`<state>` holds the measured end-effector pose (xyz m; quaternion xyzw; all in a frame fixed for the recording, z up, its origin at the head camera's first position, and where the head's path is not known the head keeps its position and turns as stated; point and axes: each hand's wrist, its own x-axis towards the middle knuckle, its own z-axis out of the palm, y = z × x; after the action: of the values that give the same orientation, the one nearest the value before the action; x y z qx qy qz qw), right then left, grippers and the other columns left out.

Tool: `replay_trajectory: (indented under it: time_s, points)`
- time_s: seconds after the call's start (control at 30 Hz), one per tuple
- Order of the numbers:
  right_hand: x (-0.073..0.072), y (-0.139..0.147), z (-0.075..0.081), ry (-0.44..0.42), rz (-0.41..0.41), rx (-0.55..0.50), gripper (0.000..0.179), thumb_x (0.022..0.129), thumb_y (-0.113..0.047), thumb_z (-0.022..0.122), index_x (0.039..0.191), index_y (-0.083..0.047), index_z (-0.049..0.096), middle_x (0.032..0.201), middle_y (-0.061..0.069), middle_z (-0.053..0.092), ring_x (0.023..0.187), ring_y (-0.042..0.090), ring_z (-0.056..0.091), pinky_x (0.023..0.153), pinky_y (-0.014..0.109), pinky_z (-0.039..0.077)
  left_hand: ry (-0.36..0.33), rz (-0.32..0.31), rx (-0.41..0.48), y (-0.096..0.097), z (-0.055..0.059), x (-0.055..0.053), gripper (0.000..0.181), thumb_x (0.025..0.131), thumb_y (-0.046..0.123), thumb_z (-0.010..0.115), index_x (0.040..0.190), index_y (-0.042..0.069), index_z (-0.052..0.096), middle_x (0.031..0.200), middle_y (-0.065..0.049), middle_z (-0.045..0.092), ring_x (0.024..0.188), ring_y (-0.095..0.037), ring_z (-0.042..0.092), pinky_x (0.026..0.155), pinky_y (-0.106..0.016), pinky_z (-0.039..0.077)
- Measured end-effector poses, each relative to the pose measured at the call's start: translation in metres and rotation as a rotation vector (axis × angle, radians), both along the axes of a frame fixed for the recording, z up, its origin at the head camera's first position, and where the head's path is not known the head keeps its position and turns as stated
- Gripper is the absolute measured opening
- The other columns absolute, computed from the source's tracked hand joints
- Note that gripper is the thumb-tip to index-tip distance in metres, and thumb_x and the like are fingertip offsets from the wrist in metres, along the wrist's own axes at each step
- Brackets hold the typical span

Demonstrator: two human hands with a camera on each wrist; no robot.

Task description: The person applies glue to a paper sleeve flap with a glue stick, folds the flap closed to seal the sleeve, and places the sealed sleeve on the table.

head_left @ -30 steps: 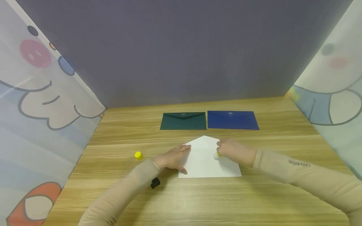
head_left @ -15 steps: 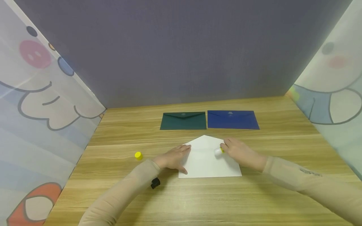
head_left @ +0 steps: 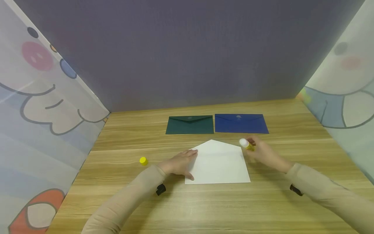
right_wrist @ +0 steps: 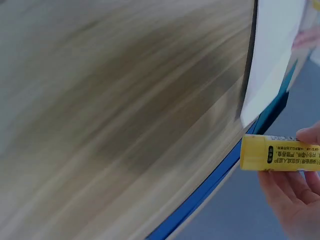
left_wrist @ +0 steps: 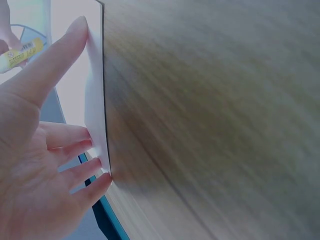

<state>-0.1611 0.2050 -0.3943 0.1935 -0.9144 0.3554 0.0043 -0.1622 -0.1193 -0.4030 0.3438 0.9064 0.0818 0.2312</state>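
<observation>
A white envelope (head_left: 217,165) with its pointed flap unfolded away from the person lies on the wooden table. My left hand (head_left: 180,163) rests on its left edge, fingers and thumb spread; the left wrist view shows the thumb (left_wrist: 65,55) and fingertips along that edge. Just beyond the envelope's upper right corner, my right hand (head_left: 264,154) holds a glue stick (head_left: 247,145) with a yellow barrel and a white end that points left. In the right wrist view the yellow barrel (right_wrist: 280,153) sits between thumb and fingers.
A yellow cap (head_left: 143,161) stands on the table left of my left hand. Behind the white envelope lie a dark green envelope (head_left: 190,125) and a blue envelope (head_left: 241,124), side by side. A grey panel (head_left: 198,55) rises at the table's back edge.
My right hand has moved right and slightly away with the glue stick, from over the envelope to past its upper right corner. The left hand has stayed in place.
</observation>
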Motion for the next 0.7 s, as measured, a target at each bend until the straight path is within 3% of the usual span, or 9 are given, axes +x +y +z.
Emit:
replay_trajectory:
  time_s: [0.1, 0.27, 0.53, 0.63, 0.7]
  points:
    - [-0.003, 0.012, 0.000, -0.057, -0.065, -0.079, 0.039, 0.074, 0.008, 0.061, 0.108, 0.015, 0.042, 0.102, 0.033, 0.052, 0.093, 0.046, 0.053, 0.080, 0.048, 0.046, 0.006, -0.004, 0.009, 0.000, 0.000, 0.000, 0.095, 0.069, 0.041, 0.073, 0.138, -0.002, 0.023, 0.146, -0.010, 0.017, 0.132, -0.028, 0.016, 0.106, -0.039, 0.018]
    - [-0.006, 0.034, 0.000, -0.076, -0.124, -0.159, 0.043, 0.075, 0.005, 0.063, 0.109, 0.018, 0.039, 0.103, 0.038, 0.050, 0.093, 0.048, 0.053, 0.075, 0.040, 0.049, 0.016, -0.011, 0.016, -0.001, -0.001, -0.001, 0.095, 0.068, 0.041, 0.073, 0.138, -0.002, 0.024, 0.145, -0.010, 0.017, 0.132, -0.028, 0.017, 0.106, -0.039, 0.019]
    - [-0.006, 0.062, -0.001, -0.074, -0.230, -0.146, 0.050, 0.081, -0.007, 0.062, 0.116, 0.018, 0.037, 0.105, 0.038, 0.051, 0.094, 0.047, 0.053, 0.065, 0.021, 0.049, 0.014, -0.020, 0.021, -0.001, -0.001, -0.001, 0.095, 0.069, 0.041, 0.073, 0.138, -0.003, 0.024, 0.145, -0.011, 0.017, 0.132, -0.028, 0.017, 0.106, -0.039, 0.019]
    - [-0.007, 0.071, -0.002, -0.086, -0.265, -0.166, 0.049, 0.081, -0.008, 0.062, 0.116, 0.017, 0.038, 0.106, 0.038, 0.051, 0.085, 0.019, 0.061, 0.064, 0.012, 0.044, 0.013, -0.019, 0.024, -0.001, 0.000, -0.001, 0.095, 0.068, 0.041, 0.073, 0.137, -0.003, 0.024, 0.145, -0.011, 0.018, 0.132, -0.028, 0.017, 0.106, -0.039, 0.019]
    - [-0.008, 0.077, -0.003, -0.109, -0.284, -0.187, 0.050, 0.082, -0.009, 0.061, 0.117, 0.017, 0.037, 0.108, 0.038, 0.049, 0.080, -0.003, 0.054, 0.064, 0.008, 0.042, 0.011, -0.017, 0.025, -0.001, 0.000, -0.001, 0.095, 0.068, 0.041, 0.073, 0.137, -0.003, 0.025, 0.145, -0.011, 0.018, 0.132, -0.028, 0.017, 0.106, -0.040, 0.019]
